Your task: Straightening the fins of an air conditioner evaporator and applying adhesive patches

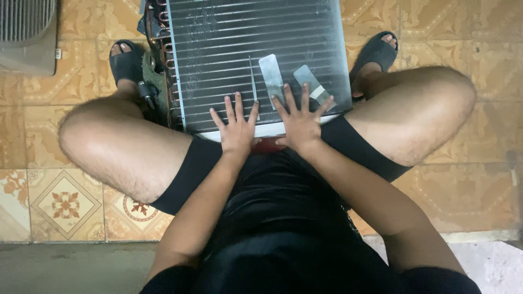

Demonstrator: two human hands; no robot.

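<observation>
Between our knees, on the tiled floor (463, 179), a finned metal coil panel (256, 49) from an air-conditioning unit lies flat, its long tubes running side to side across our view and its near edge tucked against our lap. Our left hand (237, 128) and right hand (299, 122) both rest palm-down on that near edge, fingers spread wide and pointing away from us, holding nothing. Just past the fingertips of our right hand lie two flat strips of shiny metal (271, 76), both angled slightly leftward as they run away from us; the right-hand one (311, 84) is touched or nearly touched by our outer fingers. A thin metal rod or blade (253, 79) lies ahead of our left hand, running straight away from us, so that hand is the nearer to it. Copper tube bends (170, 65) line the panel's left side. Dark sandals (126, 62) frame the panel's far corners, and the grille of another unit (27, 32) sits at upper left.
</observation>
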